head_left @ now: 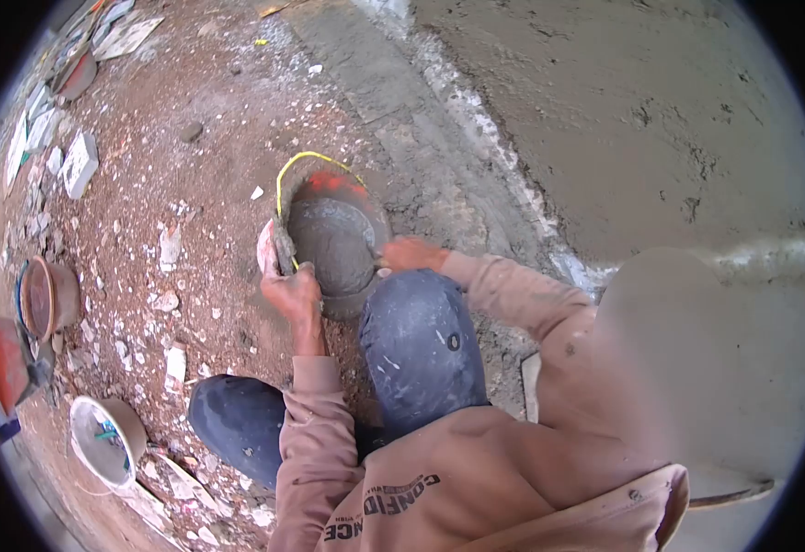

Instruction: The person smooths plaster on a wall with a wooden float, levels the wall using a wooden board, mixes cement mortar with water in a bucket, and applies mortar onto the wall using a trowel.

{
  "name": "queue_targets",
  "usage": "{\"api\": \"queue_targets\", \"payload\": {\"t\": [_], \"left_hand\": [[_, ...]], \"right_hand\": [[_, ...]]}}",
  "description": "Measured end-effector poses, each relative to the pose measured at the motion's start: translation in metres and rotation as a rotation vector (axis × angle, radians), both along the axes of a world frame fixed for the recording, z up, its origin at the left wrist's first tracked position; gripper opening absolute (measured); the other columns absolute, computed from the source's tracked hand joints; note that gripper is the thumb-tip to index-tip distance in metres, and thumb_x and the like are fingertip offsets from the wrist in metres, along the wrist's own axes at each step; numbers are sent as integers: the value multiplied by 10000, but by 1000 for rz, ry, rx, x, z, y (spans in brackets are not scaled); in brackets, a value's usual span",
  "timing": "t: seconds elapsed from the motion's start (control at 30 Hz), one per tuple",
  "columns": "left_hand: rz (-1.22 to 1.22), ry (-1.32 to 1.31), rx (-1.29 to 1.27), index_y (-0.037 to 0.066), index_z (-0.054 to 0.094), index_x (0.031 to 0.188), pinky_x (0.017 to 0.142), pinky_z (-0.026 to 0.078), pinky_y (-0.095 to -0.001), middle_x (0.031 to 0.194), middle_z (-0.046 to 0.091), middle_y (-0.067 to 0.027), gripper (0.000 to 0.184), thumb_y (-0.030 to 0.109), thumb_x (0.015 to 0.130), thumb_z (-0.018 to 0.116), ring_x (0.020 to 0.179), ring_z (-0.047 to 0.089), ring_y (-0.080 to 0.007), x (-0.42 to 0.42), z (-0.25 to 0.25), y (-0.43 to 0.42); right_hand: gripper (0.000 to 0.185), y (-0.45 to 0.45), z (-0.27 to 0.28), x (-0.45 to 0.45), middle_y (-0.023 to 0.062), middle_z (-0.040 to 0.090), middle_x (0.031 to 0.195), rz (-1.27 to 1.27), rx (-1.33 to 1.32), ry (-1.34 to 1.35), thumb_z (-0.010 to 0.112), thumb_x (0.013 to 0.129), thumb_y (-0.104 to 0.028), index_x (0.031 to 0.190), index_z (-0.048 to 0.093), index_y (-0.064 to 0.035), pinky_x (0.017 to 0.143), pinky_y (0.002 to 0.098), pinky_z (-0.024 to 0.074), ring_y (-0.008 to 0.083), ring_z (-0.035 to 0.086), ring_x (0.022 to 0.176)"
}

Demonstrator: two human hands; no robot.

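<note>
Brown-sleeved left hand (pixel 294 290) half curled at the bucket's (pixel 333 184) 8 o'clock rim; right hand (pixel 411 255), blurred, fingers bent, at 3 o'clock. Cannot tell what either grips. Inside: grey wet mix (pixel 333 248). Yellow handle (pixel 310 154) arches past 11. Farther out: whitish tub (pixel 130 423) at 8, grey slab (pixel 623 120) at 2.

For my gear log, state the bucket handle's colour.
The handle is yellow, shown in the head view.
</note>
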State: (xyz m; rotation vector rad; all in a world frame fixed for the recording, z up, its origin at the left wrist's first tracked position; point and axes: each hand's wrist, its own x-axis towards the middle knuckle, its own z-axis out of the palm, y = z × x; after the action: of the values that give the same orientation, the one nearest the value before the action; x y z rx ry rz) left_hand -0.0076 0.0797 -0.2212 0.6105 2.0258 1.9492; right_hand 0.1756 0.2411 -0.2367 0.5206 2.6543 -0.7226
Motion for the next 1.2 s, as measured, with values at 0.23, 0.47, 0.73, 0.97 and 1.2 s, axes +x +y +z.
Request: {"api": "queue_targets", "payload": {"t": [0.23,0.47,0.73,0.97,1.2], "left_hand": [[100,-96,-35,-93,625,1237,658,470,-232,943,644,-9,566,-44,674,599,758,560,-94,-35,-16,-11],[124,-248,-252,-103,624,1239,707,497,-263,968,686,-68,586,-27,659,610,803,611,-136,-52,-10,-21],[162,-348,-211,-189,493,1352,678,509,-258,1087,667,-135,738,-93,623,562,812,616,-157,-58,-20,-20],[133,-350,-164,-137,556,1321,689,507,-247,1066,676,-99,679,-111,642,559,818,621,-131,-52,-3,-16],[134,-332,-158,-124,556,1334,916,498,-295,1179,672,-150,689,-105,646,574,1026,649,-204,-30,11,11]], "right_hand": [[373,10,63,14,241,648,827,-76,-70,136,634,962,-347,1115,590,-10,661,508,488,440,637,769],[355,41,193,-67,211,652,812,97,21,379,675,935,-310,1129,606,-21,638,497,484,413,635,722],[383,124,283,-129,80,612,774,39,-534,124,658,972,-358,1103,626,1,446,296,445,130,562,550],[248,310,184,-18,13,523,732,-1207,-525,727,559,1034,-288,1069,520,-45,365,204,406,60,478,500],[454,164,275,51,9,556,760,-637,42,149,573,1000,-456,1214,632,-60,547,374,516,143,548,620]]}}
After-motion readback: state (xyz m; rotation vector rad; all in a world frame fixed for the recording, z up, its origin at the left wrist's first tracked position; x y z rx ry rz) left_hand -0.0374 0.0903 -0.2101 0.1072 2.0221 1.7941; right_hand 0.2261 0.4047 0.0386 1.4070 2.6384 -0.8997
